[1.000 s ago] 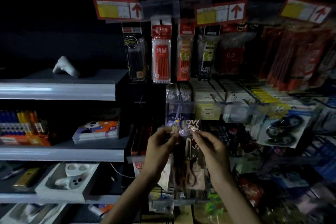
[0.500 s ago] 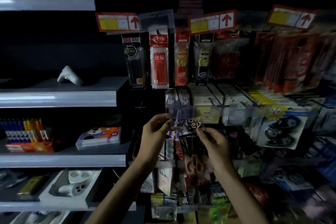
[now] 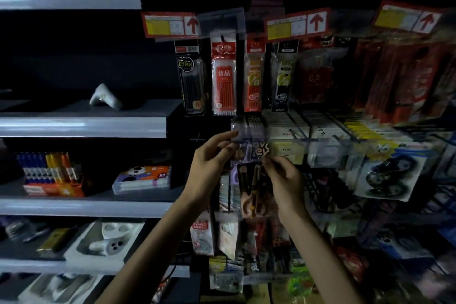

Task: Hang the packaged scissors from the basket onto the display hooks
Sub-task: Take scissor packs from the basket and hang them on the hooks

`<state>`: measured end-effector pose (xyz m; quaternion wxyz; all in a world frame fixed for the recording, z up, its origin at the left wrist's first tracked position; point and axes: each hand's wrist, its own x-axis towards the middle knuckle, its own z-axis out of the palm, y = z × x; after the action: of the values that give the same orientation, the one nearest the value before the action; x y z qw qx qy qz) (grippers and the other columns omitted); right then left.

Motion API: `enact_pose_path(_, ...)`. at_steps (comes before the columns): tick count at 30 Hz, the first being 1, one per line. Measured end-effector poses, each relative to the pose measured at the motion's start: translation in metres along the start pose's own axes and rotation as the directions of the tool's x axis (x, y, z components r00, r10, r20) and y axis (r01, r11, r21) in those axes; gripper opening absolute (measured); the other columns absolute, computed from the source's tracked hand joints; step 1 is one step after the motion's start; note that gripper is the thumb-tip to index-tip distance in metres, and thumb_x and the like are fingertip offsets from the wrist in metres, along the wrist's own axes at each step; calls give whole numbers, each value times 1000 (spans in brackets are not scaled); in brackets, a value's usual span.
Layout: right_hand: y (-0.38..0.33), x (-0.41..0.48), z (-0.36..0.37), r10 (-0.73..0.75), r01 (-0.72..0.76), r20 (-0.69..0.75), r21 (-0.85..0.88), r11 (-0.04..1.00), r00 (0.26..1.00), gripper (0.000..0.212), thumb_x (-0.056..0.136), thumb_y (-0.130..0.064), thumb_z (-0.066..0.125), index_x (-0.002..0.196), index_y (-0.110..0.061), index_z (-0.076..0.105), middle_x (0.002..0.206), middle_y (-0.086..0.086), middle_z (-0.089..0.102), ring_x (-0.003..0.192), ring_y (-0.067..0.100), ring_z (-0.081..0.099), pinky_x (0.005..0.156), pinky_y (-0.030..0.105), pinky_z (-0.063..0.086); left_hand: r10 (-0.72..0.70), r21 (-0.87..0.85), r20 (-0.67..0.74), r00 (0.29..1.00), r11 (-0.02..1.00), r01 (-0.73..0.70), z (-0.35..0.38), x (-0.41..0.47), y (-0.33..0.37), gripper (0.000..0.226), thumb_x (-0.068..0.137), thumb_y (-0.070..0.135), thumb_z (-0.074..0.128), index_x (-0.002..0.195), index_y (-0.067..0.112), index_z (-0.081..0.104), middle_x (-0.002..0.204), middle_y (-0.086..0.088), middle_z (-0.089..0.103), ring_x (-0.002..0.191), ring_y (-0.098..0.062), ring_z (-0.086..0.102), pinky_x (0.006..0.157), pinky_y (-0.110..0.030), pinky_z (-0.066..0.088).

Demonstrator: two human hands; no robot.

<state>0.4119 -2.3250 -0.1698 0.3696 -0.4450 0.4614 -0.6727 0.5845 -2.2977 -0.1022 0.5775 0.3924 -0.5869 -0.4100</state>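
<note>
A packaged pair of scissors (image 3: 254,190) with pink handles hangs upright in a clear sleeve with a dark printed header. My left hand (image 3: 209,168) pinches the header's upper left corner. My right hand (image 3: 283,177) grips its upper right edge. The top of the pack sits just under a clear price-tag strip (image 3: 291,148) at the front of a row of display hooks (image 3: 296,134). The hook tip itself is hidden by the blur and the strip. The basket is out of view.
Pen refill packs (image 3: 224,81) hang on the row above. Grey shelves (image 3: 81,127) with boxed goods stand to the left. Correction tape packs (image 3: 387,177) hang at the right. More hanging packets (image 3: 204,234) fill the rows below my hands.
Both hands have lifted the scissors pack from below the hook row up to the level of the clear price strip. The view has tilted up slightly.
</note>
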Motion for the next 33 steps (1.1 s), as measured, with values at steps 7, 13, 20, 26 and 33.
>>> enact_pose_path(7,-2,10,9,8,-8,-28,5,1000,1000,17,95,-38,70,106,-26,73,104,-9,74,100,5,68,82,22,51,43,50,17,999,998,-44,-4,-3,-2,35,106,13,58,139,20,65,112,-14,75,113,-25,71,108,-51,53)
enact_pose_path(13,1,20,18,14,-15,-65,-10,1000,998,26,91,-42,74,104,-19,76,98,-4,77,97,14,72,86,33,57,58,34,11,998,998,-59,-3,-4,-9,39,105,11,59,142,21,63,106,-21,69,112,-36,69,106,-56,53)
enact_pose_path(20,3,28,21,38,-41,-84,-33,999,996,21,91,-36,76,94,-15,78,87,-2,79,88,18,74,79,34,57,63,29,20,998,998,-64,-1,-6,-16,41,104,9,59,143,23,62,100,-10,72,107,-26,71,103,-53,56)
enact_pose_path(26,2,30,22,53,-56,-74,-39,998,996,16,92,-33,75,87,-18,78,83,-2,78,85,17,73,74,31,55,102,86,60,993,991,-107,-3,-8,-28,41,103,15,63,142,26,62,107,-1,73,105,-15,71,99,-35,56)
enact_pose_path(33,6,29,19,125,-123,-73,32,992,989,24,88,-41,78,95,-18,76,93,0,76,88,15,68,72,28,50,66,224,-55,996,973,-52,-12,-17,-75,28,101,24,69,128,34,69,110,5,74,105,-10,71,91,-36,60)
